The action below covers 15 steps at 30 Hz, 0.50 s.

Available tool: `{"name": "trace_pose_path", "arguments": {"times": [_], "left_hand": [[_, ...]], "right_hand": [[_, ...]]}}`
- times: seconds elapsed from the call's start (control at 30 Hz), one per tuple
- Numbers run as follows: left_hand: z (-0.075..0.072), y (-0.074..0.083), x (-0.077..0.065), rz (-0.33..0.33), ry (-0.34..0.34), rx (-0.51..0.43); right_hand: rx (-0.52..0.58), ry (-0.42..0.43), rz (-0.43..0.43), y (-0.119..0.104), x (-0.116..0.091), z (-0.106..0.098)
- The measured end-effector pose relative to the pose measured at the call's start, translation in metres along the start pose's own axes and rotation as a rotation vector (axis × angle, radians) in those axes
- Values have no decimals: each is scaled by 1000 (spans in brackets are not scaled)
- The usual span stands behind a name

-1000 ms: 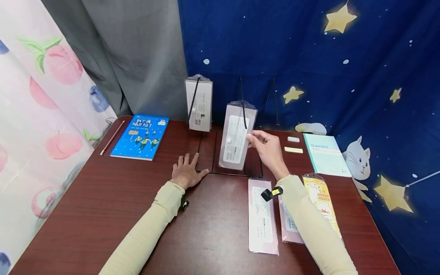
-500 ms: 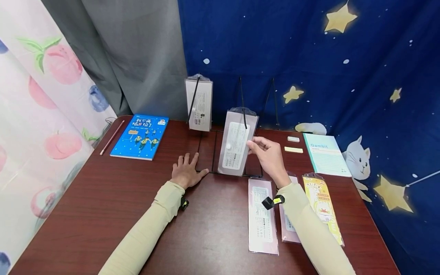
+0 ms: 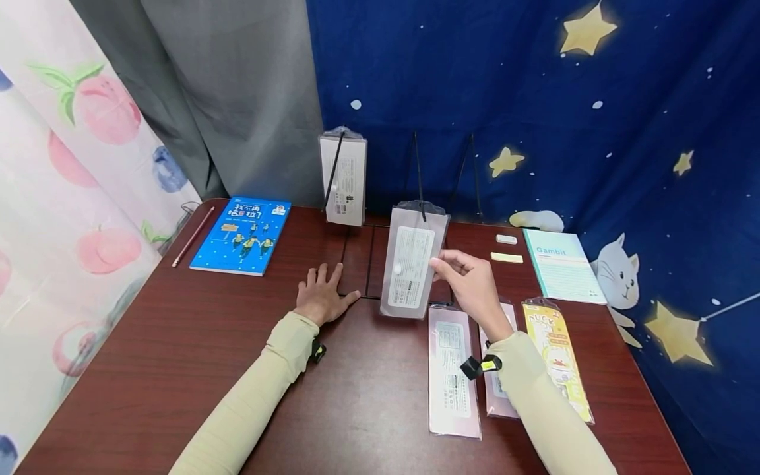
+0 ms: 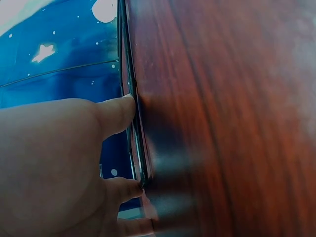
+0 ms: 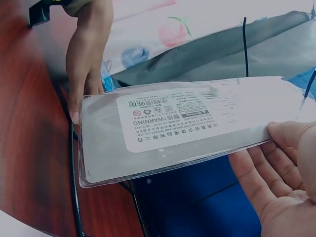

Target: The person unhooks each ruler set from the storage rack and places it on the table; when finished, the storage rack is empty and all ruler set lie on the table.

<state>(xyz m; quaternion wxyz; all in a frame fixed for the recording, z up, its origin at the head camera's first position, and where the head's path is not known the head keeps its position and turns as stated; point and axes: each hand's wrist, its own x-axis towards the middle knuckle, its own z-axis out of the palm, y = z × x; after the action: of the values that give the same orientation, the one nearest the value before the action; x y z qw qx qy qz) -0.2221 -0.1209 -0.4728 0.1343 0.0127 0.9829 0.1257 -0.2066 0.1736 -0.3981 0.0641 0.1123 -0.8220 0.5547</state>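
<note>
My right hand [image 3: 472, 287] pinches the right edge of a flat clear-plastic package [image 3: 410, 267] between thumb and fingers. A white label with printed text shows on the package [image 5: 168, 118] in the right wrist view. Its hang-tab top is at the front tip of the middle black hook [image 3: 419, 175]; whether the hook still passes through the hole I cannot tell. My left hand [image 3: 320, 295] lies with fingers spread at the front left corner of the black wire rack [image 3: 371, 264]. In the left wrist view, its thumb [image 4: 118, 112] touches the rack's wire.
A similar package [image 3: 344, 181] hangs on the left hook. Two pink packages, one nearer [image 3: 454, 369], and a yellow one [image 3: 558, 356] lie at front right. A blue book [image 3: 242, 236], pencil [image 3: 193, 237], notebook [image 3: 564, 267] and erasers [image 3: 506, 258] are on the table.
My right hand has drawn the package toward me and down along the middle hook, so its top is now at the hook's tip. The left hand has stayed in place.
</note>
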Motion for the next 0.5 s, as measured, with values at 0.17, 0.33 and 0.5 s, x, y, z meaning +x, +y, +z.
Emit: {"name": "trace_pose_path", "arguments": {"times": [0.17, 0.33, 0.5], "left_hand": [[0, 0, 0, -1, 0, 0], [0, 0, 1, 0, -1, 6], [0, 1, 1, -1, -4, 6]], "right_hand": [[-21, -12, 33, -4, -14, -1], [-4, -21, 45, -6, -24, -2], [10, -22, 39, -9, -31, -3]]}}
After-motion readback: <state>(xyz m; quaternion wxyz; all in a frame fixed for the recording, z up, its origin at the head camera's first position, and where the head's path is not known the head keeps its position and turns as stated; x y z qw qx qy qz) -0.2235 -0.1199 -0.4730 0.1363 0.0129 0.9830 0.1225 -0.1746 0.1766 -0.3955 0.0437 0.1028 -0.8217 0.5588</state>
